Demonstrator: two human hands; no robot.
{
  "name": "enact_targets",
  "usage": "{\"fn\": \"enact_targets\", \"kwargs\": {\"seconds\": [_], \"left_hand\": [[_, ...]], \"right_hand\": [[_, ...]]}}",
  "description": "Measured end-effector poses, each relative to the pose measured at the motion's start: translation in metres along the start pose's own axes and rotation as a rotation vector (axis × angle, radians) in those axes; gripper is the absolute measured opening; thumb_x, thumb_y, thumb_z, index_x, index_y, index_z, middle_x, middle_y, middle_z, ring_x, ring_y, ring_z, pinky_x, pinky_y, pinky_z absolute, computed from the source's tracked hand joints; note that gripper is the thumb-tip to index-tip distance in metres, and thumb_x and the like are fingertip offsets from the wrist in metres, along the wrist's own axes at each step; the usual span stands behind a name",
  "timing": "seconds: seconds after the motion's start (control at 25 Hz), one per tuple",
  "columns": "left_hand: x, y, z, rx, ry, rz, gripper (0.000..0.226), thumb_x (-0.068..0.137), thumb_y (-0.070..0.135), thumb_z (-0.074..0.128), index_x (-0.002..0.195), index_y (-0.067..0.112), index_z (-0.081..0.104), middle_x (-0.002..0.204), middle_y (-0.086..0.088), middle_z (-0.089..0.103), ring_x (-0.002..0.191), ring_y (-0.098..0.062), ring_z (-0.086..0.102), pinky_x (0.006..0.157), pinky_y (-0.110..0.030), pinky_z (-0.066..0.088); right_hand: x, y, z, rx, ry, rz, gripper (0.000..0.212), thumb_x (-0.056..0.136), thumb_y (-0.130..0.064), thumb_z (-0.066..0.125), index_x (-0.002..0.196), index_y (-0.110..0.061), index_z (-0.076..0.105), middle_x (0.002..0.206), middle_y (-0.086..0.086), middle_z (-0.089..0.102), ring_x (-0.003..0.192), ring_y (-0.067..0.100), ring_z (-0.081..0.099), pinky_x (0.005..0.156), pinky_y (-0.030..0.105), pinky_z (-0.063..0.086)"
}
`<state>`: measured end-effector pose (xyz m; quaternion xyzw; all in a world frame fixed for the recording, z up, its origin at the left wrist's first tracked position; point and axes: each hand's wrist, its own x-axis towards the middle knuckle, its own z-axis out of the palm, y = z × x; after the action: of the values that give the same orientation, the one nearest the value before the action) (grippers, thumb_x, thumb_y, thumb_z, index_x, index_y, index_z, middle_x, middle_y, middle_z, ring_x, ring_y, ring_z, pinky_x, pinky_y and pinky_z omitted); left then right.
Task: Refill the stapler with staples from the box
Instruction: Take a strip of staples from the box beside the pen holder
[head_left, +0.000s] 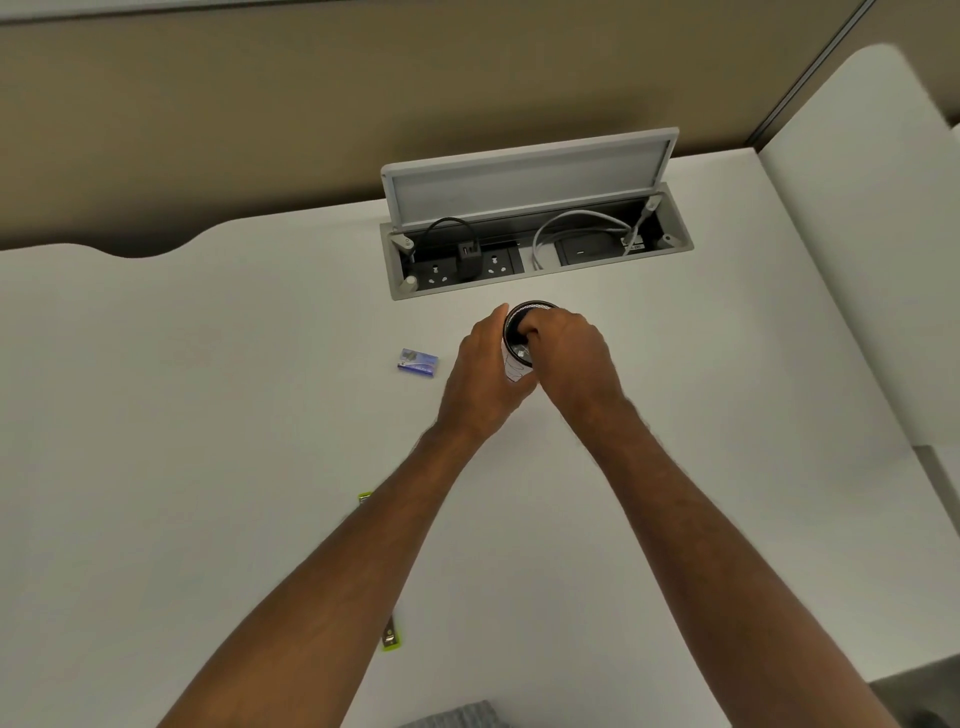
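A small blue staple box (418, 360) lies on the white desk (208, 415), just left of my hands. A green stapler (390, 638) lies under my left forearm, mostly hidden; its two ends show on either side of the arm. My left hand (485, 379) is wrapped around the side of a round cup-like container (524, 322) with a dark rim. My right hand (569, 353) has its fingers dipped inside that container; what they touch is hidden.
An open cable box (535, 249) with sockets, a black charger and a white cable is sunk into the desk right behind the container, its lid raised. A partition runs along the back. A white divider (857, 234) stands at right.
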<state>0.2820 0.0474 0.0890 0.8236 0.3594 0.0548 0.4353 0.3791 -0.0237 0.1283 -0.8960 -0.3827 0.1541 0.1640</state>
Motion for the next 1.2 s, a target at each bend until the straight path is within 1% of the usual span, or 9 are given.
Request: {"fn": "enact_targets", "kwargs": {"seconds": [0.04, 0.12, 0.24, 0.32, 0.44, 0.68, 0.76, 0.92, 1.2], "left_hand": [[-0.002, -0.003, -0.002, 0.038, 0.009, 0.017, 0.078, 0.090, 0.043, 0.066, 0.153, 0.020, 0.027, 0.157, -0.004, 0.037, 0.144, -0.022, 0.036, 0.115, -0.029, 0.028], [-0.014, -0.010, -0.012, 0.081, -0.001, -0.003, 0.079, 0.091, 0.052, 0.061, 0.155, 0.024, 0.024, 0.161, -0.001, 0.032, 0.146, -0.022, 0.032, 0.116, -0.036, 0.030], [-0.042, -0.037, -0.031, 0.198, 0.081, 0.043, 0.074, 0.091, 0.056, 0.057, 0.152, 0.023, 0.031, 0.159, -0.001, 0.036, 0.145, -0.023, 0.035, 0.115, -0.041, 0.034], [-0.059, -0.060, -0.046, 0.230, 0.159, 0.069, 0.068, 0.091, 0.054, 0.058, 0.148, 0.020, 0.039, 0.154, -0.002, 0.043, 0.142, -0.024, 0.041, 0.113, -0.041, 0.037], [-0.075, -0.091, -0.065, 0.294, 0.180, 0.006, 0.066, 0.092, 0.053, 0.056, 0.147, 0.019, 0.040, 0.153, -0.002, 0.044, 0.137, -0.023, 0.045, 0.110, -0.036, 0.039], [-0.080, -0.135, -0.082, 0.397, 0.153, -0.059, 0.064, 0.093, 0.051, 0.056, 0.146, 0.018, 0.041, 0.156, -0.003, 0.039, 0.142, -0.024, 0.038, 0.112, -0.042, 0.038], [-0.072, -0.141, -0.081, 0.429, 0.124, -0.076, 0.066, 0.093, 0.052, 0.055, 0.147, 0.019, 0.040, 0.158, -0.004, 0.036, 0.144, -0.024, 0.035, 0.115, -0.042, 0.034], [-0.053, -0.149, -0.075, 0.511, 0.105, -0.068, 0.067, 0.093, 0.055, 0.053, 0.147, 0.019, 0.040, 0.160, -0.005, 0.032, 0.146, -0.026, 0.031, 0.119, -0.043, 0.027], [-0.042, -0.157, -0.065, 0.554, 0.086, -0.046, 0.065, 0.092, 0.052, 0.054, 0.146, 0.017, 0.041, 0.162, -0.007, 0.028, 0.149, -0.029, 0.025, 0.120, -0.052, 0.023]], "right_hand": [[-0.003, 0.001, 0.004, 0.018, -0.010, 0.019, 0.025, 0.100, -0.020, 0.051, 0.120, -0.014, 0.065, 0.109, 0.005, 0.064, 0.106, 0.022, 0.061, 0.078, 0.024, 0.050], [-0.016, -0.002, 0.009, 0.117, 0.020, 0.046, 0.038, 0.101, -0.029, 0.054, 0.133, -0.010, 0.059, 0.132, 0.012, 0.063, 0.122, 0.027, 0.059, 0.105, 0.036, 0.048], [-0.046, -0.016, 0.018, 0.145, 0.391, -0.186, 0.024, 0.096, -0.018, 0.062, 0.116, -0.006, 0.068, 0.115, 0.013, 0.071, 0.105, 0.026, 0.067, 0.095, 0.036, 0.056], [-0.065, -0.033, 0.027, 0.177, 0.468, -0.256, 0.017, 0.095, -0.013, 0.061, 0.109, -0.009, 0.069, 0.109, 0.008, 0.071, 0.101, 0.020, 0.066, 0.090, 0.029, 0.056], [-0.084, -0.045, 0.056, 0.174, 0.313, -0.240, 0.017, 0.095, -0.016, 0.060, 0.110, -0.016, 0.067, 0.112, 0.000, 0.068, 0.104, 0.015, 0.061, 0.085, 0.022, 0.053], [-0.075, -0.046, 0.103, 0.163, -0.020, -0.134, 0.038, 0.096, -0.025, 0.059, 0.132, -0.019, 0.051, 0.138, -0.002, 0.051, 0.125, 0.018, 0.049, 0.091, 0.035, 0.054], [-0.061, -0.047, 0.110, 0.157, -0.043, -0.109, 0.046, 0.095, -0.026, 0.060, 0.138, -0.017, 0.046, 0.144, 0.000, 0.047, 0.130, 0.020, 0.045, 0.095, 0.040, 0.053], [-0.029, -0.050, 0.120, 0.125, -0.039, -0.071, 0.059, 0.095, -0.030, 0.060, 0.148, -0.015, 0.038, 0.151, 0.002, 0.043, 0.136, 0.020, 0.040, 0.103, 0.036, 0.046], [0.002, -0.053, 0.136, -0.048, 0.039, -0.114, 0.046, 0.094, -0.035, 0.061, 0.135, -0.014, 0.055, 0.130, 0.006, 0.056, 0.113, 0.025, 0.050, 0.088, 0.038, 0.052]]}}
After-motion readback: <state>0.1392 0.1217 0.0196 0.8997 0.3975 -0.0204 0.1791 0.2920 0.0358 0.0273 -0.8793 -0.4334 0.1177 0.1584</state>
